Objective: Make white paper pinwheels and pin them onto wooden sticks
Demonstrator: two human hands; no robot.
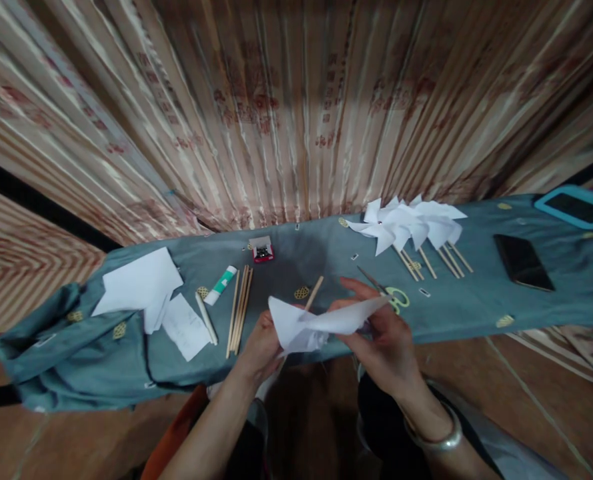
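Note:
A white paper pinwheel (306, 331) with folded blades is between my two hands, just above the near edge of the cloth-covered table. Behind its paper runs a wooden stick (315, 291), whose far end shows past the blades. My left hand (262, 343) is closed at the pinwheel's left side, its fingertips partly hidden by the paper. On the right, my right hand (387, 341) has its thumb and fingers around a long blade, with the index finger raised. Green-handled scissors (397, 299) lie just beyond the right hand.
Several finished pinwheels (416, 223) overlap at the back right, beside a black phone (523, 262) and a blue-framed tablet (576, 205). Toward the left are loose sticks (241, 310), a glue stick (221, 285), a red box (262, 251) of small dark pieces and white paper sheets (139, 283).

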